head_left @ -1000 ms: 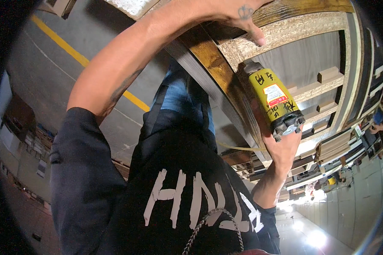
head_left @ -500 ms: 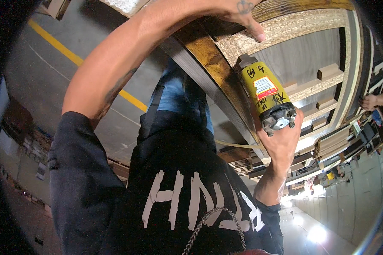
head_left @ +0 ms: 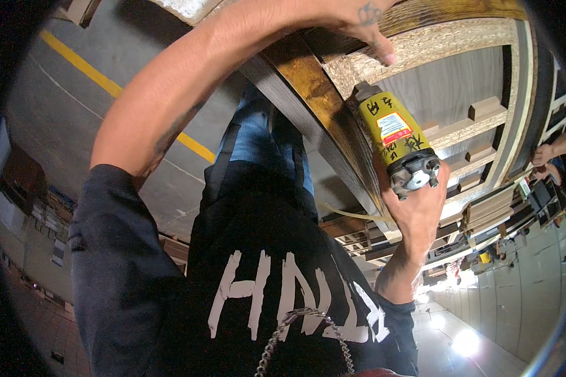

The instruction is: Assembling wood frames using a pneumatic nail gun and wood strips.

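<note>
My right hand (head_left: 416, 213) is wrapped round the handle of a yellow pneumatic nail gun (head_left: 393, 122) with handwriting and a label on its body; the gun hides most of the fingers. The gun's grey nose meets the corner of a particleboard strip (head_left: 446, 47) inside a wooden frame. Farther up, at the top edge, my left hand (head_left: 365, 22) lies over the frame with its thumb stretched out onto the particleboard. Its other fingers are out of view. A brown stained beam (head_left: 305, 72) runs along the frame's near side.
Particleboard crosspieces with small wood blocks (head_left: 487, 107) divide the frame. A pale hose (head_left: 352, 215) trails by my right wrist. At the far right, another person's hands (head_left: 550, 154) are at the frame's edge. A yellow line (head_left: 82, 63) marks the floor on the left.
The nail gun and both my hands appear slightly shifted right in the picture, the gun's nose still at the board's corner. Another person's second hand has come into view at the far right.
</note>
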The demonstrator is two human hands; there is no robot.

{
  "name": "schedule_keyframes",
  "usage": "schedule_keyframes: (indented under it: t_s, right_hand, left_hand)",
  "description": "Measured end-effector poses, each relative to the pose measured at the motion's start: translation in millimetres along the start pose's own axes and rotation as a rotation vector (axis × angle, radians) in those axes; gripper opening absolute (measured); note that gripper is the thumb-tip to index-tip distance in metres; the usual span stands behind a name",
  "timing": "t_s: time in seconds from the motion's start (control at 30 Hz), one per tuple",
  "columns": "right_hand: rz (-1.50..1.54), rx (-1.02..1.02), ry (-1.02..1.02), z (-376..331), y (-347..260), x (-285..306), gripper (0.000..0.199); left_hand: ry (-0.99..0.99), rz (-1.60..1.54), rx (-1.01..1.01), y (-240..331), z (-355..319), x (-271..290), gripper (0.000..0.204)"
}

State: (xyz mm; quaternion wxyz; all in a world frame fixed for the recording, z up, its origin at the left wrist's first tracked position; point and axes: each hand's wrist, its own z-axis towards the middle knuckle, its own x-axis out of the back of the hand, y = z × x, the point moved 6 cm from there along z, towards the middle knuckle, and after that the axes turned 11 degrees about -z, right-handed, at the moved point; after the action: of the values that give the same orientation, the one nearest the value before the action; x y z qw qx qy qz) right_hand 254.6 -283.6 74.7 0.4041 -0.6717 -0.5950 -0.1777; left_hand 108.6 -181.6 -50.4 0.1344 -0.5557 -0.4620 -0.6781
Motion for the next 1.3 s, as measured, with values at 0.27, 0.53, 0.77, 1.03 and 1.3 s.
schedule_keyframes:
  t_s: [0.27,0.53,0.77,1.03,1.3]
  right_hand:
    - [0.151,-0.480,0.313,-102.7,109.7,-18.6,0.043]
    - [0.116,-1.125,0.390,-244.5,239.2,-6.7,0.056]
    - [-0.021,-0.996,0.646,-298.2,408.6,-40.0,0.049]
    - [-0.172,-1.018,0.692,-264.8,514.5,-84.0,0.061]
    - [-0.538,-0.573,0.790,-213.4,384.4,-49.5,0.054]
  left_hand:
    - [0.347,-0.349,0.195,46.8,-38.3,15.7,0.094]
    - [0.387,-0.567,0.595,155.2,-103.7,-16.2,0.087]
    - [0.598,-0.531,0.721,145.5,-99.2,-10.9,0.080]
    - [0.643,-0.379,0.845,131.1,-104.8,-19.9,0.058]
    - [0.686,-0.432,0.823,110.9,-115.9,-36.4,0.047]
